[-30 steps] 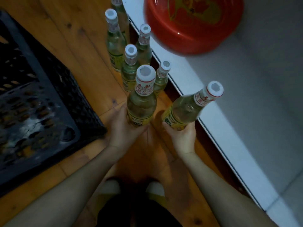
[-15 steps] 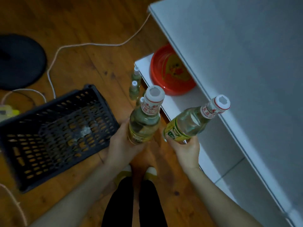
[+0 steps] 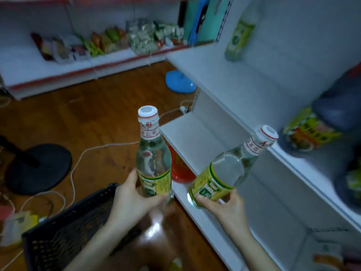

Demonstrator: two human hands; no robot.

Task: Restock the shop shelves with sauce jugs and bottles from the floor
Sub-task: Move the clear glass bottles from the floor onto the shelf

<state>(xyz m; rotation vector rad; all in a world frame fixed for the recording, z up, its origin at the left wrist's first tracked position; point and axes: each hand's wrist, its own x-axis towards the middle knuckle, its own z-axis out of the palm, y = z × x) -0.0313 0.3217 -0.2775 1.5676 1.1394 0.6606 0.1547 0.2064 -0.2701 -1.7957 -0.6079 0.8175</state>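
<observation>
My left hand (image 3: 130, 194) grips the base of an upright clear glass bottle (image 3: 151, 159) with a white cap and yellow-green label. My right hand (image 3: 224, 204) holds a second, matching bottle (image 3: 226, 171) by its base, tilted with the cap pointing right toward the white shelf unit (image 3: 224, 90). Both bottles are raised in the air in front of the shelves. A third bottle of the same kind (image 3: 239, 34) stands on an upper shelf at the top right.
A black plastic crate (image 3: 64, 227) sits on the wooden floor at lower left. A red basin (image 3: 179, 173) lies on the lowest shelf behind the bottles. A black round base (image 3: 39, 169), white cables and a blue disc (image 3: 180, 82) are on the floor. Packaged goods (image 3: 312, 130) fill shelves at right.
The view has risen from the floor to the shelves. Both hands lifted their bottles higher, and the bottles left standing on the floor are out of sight.
</observation>
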